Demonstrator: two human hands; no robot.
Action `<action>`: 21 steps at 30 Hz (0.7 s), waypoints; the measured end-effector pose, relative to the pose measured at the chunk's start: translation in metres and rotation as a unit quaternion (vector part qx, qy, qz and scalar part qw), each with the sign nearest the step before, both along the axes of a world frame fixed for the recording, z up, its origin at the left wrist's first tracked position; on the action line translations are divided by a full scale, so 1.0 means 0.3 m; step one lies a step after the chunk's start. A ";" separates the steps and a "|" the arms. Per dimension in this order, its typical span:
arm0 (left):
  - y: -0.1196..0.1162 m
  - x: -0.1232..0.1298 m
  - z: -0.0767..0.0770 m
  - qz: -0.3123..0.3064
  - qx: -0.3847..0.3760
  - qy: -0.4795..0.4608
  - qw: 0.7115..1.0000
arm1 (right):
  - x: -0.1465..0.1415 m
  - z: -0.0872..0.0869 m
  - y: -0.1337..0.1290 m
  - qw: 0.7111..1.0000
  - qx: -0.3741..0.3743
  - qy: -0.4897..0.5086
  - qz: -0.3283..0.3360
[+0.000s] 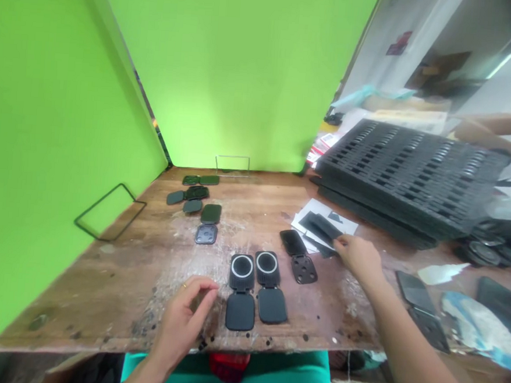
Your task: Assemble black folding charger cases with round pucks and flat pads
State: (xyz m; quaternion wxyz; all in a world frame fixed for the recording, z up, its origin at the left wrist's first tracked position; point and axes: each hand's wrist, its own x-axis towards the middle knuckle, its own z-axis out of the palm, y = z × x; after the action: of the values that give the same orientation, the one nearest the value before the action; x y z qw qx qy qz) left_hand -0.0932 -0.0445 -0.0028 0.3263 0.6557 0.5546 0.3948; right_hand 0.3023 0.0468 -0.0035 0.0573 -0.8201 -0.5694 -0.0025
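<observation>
My right hand [360, 257] pinches the near edge of a thin dark sheet [325, 227], at a small pile of white paper [343, 224] and dark pieces. My left hand [188, 309] hovers over the bench's front part, thumb and fingers curved with a small gap and nothing visible between them. Just right of it lie two black folding devices, spread open: one ring-faced device [242, 266] and a second ring-faced device [268, 263], each with a square flap toward me. Beyond them rests a hinged black part [305, 269] with round recesses.
Several more hinged dark parts [211, 213] lie at the back left. Green panels [237, 79] stand behind and left, with wire feet [107, 239]. A stack of black slotted trays [414, 167] fills the right back. A dark folding piece [419, 293] lies beside my right forearm.
</observation>
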 end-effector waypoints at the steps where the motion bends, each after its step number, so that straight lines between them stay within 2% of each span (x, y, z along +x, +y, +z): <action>1: -0.004 -0.002 0.002 0.015 -0.026 -0.025 0.999 | -0.006 0.014 -0.003 0.999 0.031 -0.009 -0.012; 3: -0.009 0.003 0.015 0.046 -0.087 -0.097 0.990 | -0.050 0.049 -0.014 0.987 0.155 -0.027 -0.018; 4: -0.012 0.012 0.027 0.053 -0.118 -0.144 0.981 | -0.092 0.067 -0.025 0.971 0.238 -0.030 0.005; 6: -0.018 0.040 0.057 0.035 -0.175 -0.253 0.951 | -0.218 0.105 -0.060 0.917 0.384 -0.016 0.113; 7: -0.021 0.057 0.072 0.018 -0.199 -0.310 0.929 | -0.298 0.121 -0.086 0.887 0.419 0.002 0.194; 9: -0.028 0.092 0.095 -0.010 -0.235 -0.420 0.877 | -0.472 0.142 -0.155 0.840 0.424 0.043 0.335; 11: -0.033 0.113 0.100 -0.004 -0.251 -0.504 0.826 | -0.631 0.141 -0.230 0.800 0.399 0.098 0.438; 14: -0.035 0.100 0.079 0.058 -0.252 -0.569 0.781 | -0.776 0.110 -0.307 0.761 0.343 0.195 0.516; 17: -0.040 0.053 0.059 0.091 -0.233 -0.576 0.778 | -0.807 0.076 -0.299 0.749 0.315 0.240 0.531; 21: -0.060 0.000 0.058 0.043 -0.198 -0.559 0.804 | -0.786 0.061 -0.220 0.767 0.279 0.218 0.536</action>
State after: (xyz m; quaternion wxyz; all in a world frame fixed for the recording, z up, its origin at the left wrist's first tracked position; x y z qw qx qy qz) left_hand -0.0931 -0.0624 0.0146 0.6852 0.2176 0.3696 0.5886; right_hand 0.0666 -0.0192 0.0149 0.3980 -0.3082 -0.8627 0.0491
